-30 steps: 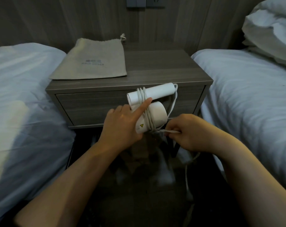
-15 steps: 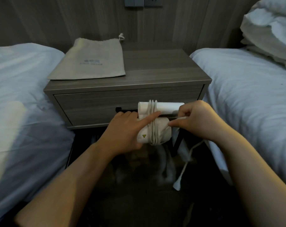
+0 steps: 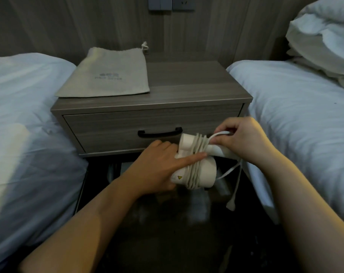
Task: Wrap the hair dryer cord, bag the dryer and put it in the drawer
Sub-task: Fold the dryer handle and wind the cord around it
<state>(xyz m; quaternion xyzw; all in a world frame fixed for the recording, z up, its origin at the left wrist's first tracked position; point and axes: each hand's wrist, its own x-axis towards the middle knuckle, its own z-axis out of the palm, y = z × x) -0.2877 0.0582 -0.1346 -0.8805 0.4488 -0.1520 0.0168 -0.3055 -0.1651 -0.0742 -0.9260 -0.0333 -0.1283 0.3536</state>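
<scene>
Left hand (image 3: pixel 155 170) grips hair dryer (image 3: pixel 206 172), index pinning coils; right hand (image 3: pixel 240 140) pinches cord (image 3: pixel 221 133), hiding handle end.

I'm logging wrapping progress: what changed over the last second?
The right hand, pinching the cord, swung from below the hair dryer up over its handle, laying more turns. The loose tail is shorter and the dangling plug has risen. The left hand kept gripping the dryer, index finger pressing the coils. The bag stayed on the nightstand, drawer shut.
</scene>
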